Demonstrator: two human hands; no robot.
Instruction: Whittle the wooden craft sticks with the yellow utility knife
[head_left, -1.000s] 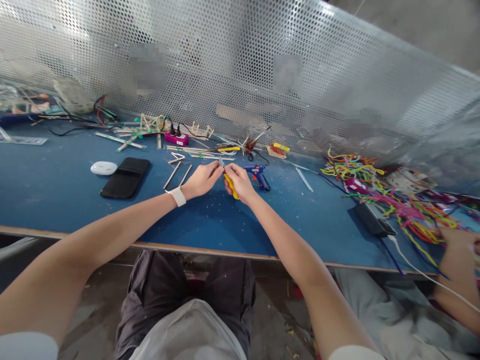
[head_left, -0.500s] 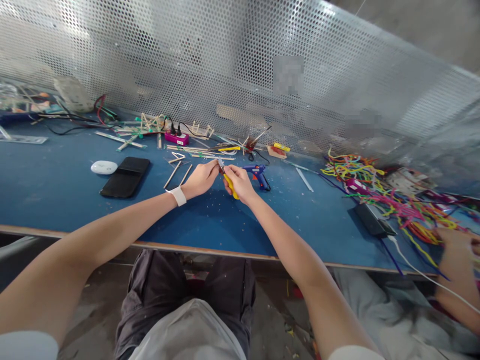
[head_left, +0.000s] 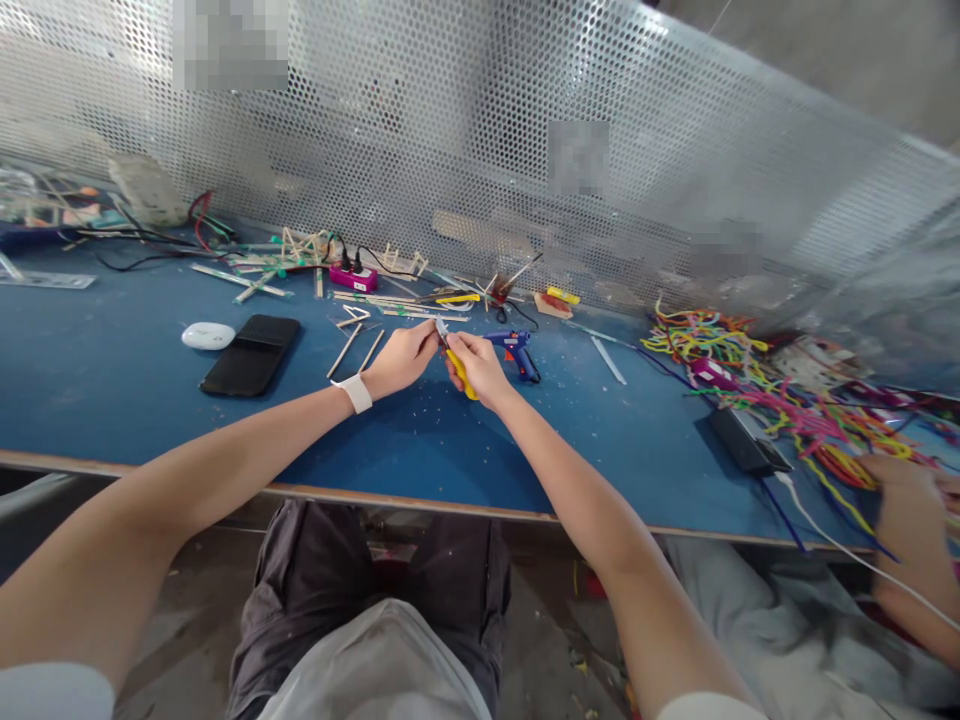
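My right hand (head_left: 480,365) is wrapped round a yellow utility knife (head_left: 461,376), its silver blade pointing up and away from me. Close beside it, my left hand (head_left: 405,355) is closed in a pinch near the blade; what its fingers hold is too small and hidden to name. Pale crumbs lie on the blue table (head_left: 360,440) below the hands. Just right of my right hand rests a blue glue gun (head_left: 516,350). Thin wooden sticks (head_left: 345,350) and a small stick triangle (head_left: 352,316) lie left of my left hand.
A black phone (head_left: 251,355) and white case (head_left: 208,336) lie to the left. A pink power strip (head_left: 354,277) and stick structures (head_left: 300,248) line the perforated metal panel (head_left: 420,130). Rightward are tangled coloured pipe cleaners (head_left: 825,420), a black power bank (head_left: 746,440) and another person's hand (head_left: 900,475).
Both my hands and the knife stay almost in place. The other person's hand at the far right has shifted slightly left.
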